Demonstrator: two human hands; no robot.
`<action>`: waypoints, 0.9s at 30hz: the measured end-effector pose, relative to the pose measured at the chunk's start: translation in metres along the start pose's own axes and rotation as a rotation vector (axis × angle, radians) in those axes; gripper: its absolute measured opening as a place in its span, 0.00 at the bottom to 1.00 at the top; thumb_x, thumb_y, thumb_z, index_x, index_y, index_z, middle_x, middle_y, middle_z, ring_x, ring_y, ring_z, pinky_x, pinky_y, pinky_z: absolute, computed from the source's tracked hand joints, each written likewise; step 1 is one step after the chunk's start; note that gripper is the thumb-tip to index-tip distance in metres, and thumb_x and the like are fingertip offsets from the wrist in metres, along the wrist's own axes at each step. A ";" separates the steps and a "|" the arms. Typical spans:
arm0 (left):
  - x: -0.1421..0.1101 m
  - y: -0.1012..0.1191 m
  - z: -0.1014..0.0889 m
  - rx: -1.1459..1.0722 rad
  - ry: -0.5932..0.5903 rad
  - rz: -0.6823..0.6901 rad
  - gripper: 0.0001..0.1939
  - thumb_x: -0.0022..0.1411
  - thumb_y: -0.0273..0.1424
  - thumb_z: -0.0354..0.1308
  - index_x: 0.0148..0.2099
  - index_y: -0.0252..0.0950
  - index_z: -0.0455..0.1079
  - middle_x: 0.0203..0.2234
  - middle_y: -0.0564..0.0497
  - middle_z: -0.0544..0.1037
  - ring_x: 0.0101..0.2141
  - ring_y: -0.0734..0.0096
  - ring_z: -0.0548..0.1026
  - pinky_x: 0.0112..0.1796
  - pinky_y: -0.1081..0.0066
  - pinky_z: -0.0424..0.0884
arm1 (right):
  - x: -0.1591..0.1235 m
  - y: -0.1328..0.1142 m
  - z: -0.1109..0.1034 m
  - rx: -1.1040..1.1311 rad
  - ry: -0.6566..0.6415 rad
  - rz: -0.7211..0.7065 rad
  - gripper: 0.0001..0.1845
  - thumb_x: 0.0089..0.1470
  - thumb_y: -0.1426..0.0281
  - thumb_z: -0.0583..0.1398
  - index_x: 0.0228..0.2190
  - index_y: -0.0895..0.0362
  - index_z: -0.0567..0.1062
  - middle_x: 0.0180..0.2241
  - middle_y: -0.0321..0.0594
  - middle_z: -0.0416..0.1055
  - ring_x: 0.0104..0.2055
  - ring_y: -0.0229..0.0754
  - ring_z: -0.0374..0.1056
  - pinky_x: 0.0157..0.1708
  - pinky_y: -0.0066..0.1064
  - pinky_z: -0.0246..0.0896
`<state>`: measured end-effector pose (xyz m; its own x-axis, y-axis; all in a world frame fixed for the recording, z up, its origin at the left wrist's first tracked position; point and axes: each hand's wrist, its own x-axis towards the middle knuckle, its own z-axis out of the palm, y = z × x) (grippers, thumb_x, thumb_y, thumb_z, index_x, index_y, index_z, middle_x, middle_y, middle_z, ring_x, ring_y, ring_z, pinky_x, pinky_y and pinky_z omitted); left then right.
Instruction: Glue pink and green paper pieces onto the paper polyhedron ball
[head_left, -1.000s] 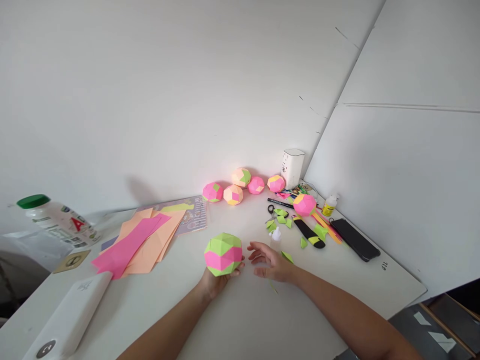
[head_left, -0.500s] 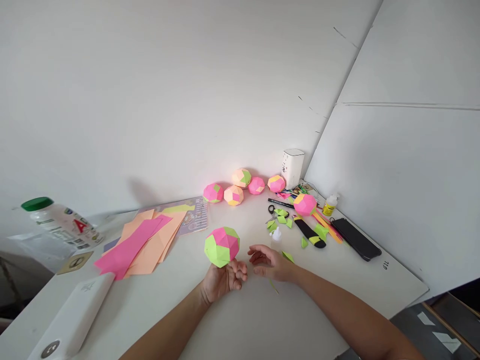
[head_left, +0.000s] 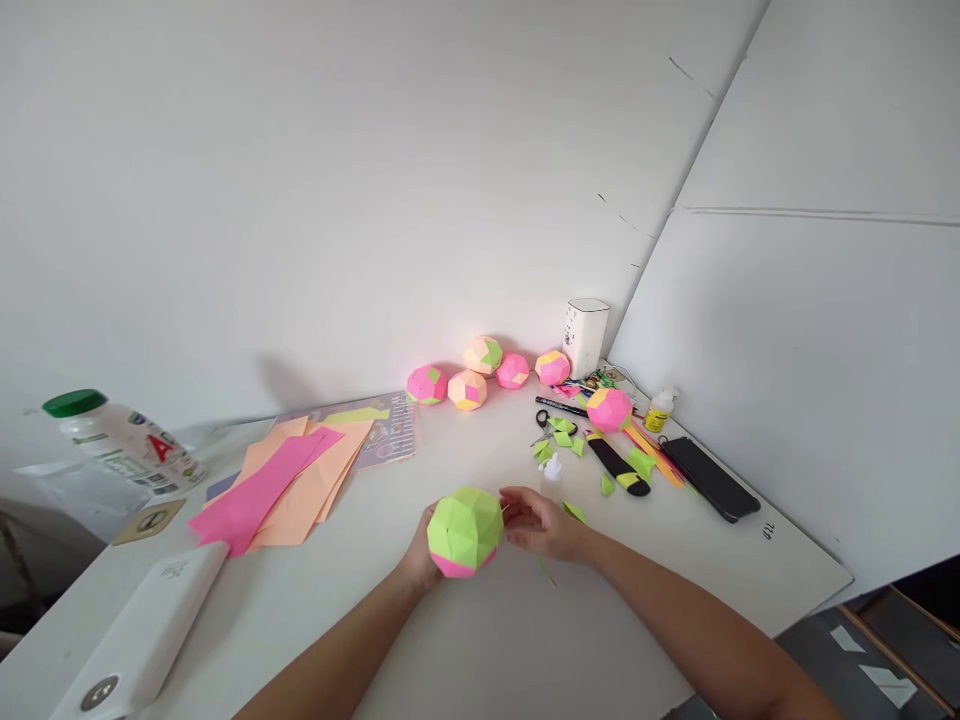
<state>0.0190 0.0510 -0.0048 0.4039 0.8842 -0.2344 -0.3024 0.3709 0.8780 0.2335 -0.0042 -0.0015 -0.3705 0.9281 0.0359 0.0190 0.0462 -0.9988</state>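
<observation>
A green and pink faceted paper ball (head_left: 465, 530) rests in my left hand (head_left: 421, 558), whose fingers are mostly hidden behind it. Its green side faces up, with pink along the lower edge. Just right of the ball is my right hand (head_left: 551, 525), its fingers loosely curved and thumb apart, holding nothing. Those fingertips come close to the ball's edge; whether they touch it I cannot tell. Behind the right hand stands a small clear glue bottle (head_left: 552, 472) with a white nozzle. Green paper scraps (head_left: 561, 436) lie beyond, around black-handled scissors (head_left: 543, 418).
Several finished paper balls (head_left: 468, 390) line the wall. A utility knife (head_left: 616, 463), a black phone (head_left: 709, 478) and a yellow-labelled bottle (head_left: 659, 411) lie right. Pink and peach paper sheets (head_left: 270, 485), a white device (head_left: 146, 635) and a green-capped bottle (head_left: 124, 440) are left.
My left hand has turned the paper ball and brought it lower and rightward, closer to my right hand. More green now faces up. My right hand has barely moved.
</observation>
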 end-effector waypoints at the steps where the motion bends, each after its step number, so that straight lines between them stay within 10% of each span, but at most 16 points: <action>1: 0.001 0.002 0.000 0.029 0.065 0.054 0.10 0.43 0.30 0.67 0.29 0.32 0.73 0.22 0.48 0.77 0.27 0.60 0.75 0.27 0.66 0.70 | 0.000 0.002 -0.001 -0.006 -0.003 -0.016 0.38 0.50 0.61 0.67 0.58 0.52 0.60 0.55 0.48 0.62 0.53 0.45 0.66 0.57 0.47 0.60; 9: -0.005 0.008 0.005 0.284 0.314 0.370 0.32 0.42 0.24 0.67 0.52 0.39 0.65 0.48 0.46 0.73 0.50 0.54 0.70 0.50 0.61 0.66 | 0.003 0.006 0.001 -0.049 -0.014 -0.060 0.52 0.46 0.62 0.69 0.64 0.51 0.49 0.60 0.52 0.56 0.55 0.48 0.64 0.57 0.49 0.58; 22: -0.017 -0.012 0.012 0.744 0.085 0.932 0.35 0.58 0.26 0.58 0.64 0.44 0.48 0.61 0.40 0.55 0.63 0.51 0.54 0.57 0.51 0.62 | 0.004 0.010 0.003 0.107 0.086 -0.031 0.47 0.49 0.60 0.67 0.63 0.48 0.49 0.65 0.52 0.49 0.64 0.52 0.55 0.58 0.48 0.57; 27: -0.018 -0.011 0.011 0.863 0.069 0.916 0.31 0.60 0.25 0.55 0.63 0.42 0.51 0.60 0.38 0.57 0.62 0.50 0.57 0.57 0.49 0.62 | 0.003 -0.005 0.006 0.125 0.054 -0.073 0.37 0.54 0.58 0.63 0.61 0.48 0.55 0.61 0.50 0.57 0.61 0.50 0.58 0.57 0.46 0.57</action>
<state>0.0243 0.0279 -0.0063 0.2912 0.7410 0.6051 0.2252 -0.6679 0.7094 0.2265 -0.0038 0.0039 -0.3163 0.9426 0.1070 -0.1234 0.0709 -0.9898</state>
